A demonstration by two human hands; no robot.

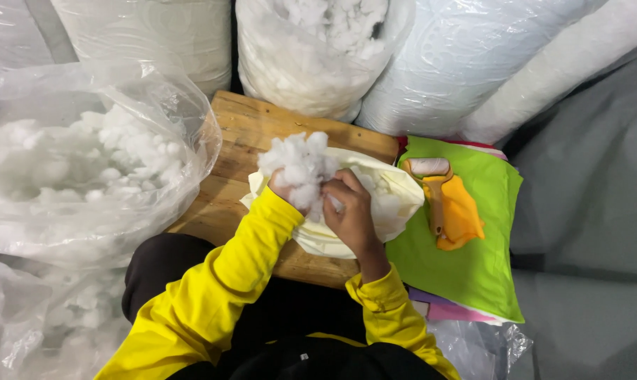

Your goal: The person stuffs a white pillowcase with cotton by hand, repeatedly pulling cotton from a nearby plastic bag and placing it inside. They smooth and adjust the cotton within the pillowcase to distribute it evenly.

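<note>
- You are gripping a clump of white stuffing (301, 165) with both hands: your left hand (284, 188) is closing on it from underneath, mostly hidden by the fluff, and your right hand (350, 207) is pinching it from the side.
- The clump is sitting between your hands, right above the cream fabric casing (392, 204), which is lying on the wooden table (241, 134).
- To do this well, you are better off keeping the casing's mouth spread open, feeding small tufts and pressing them into the corners so no lumps are forming.
- The open clear bag of stuffing (86, 169) is resting just to your left, within reach.
- An orange-handled roller (441, 193) is lying on green cloth (473, 267) to your right, apart from your hands.
</note>
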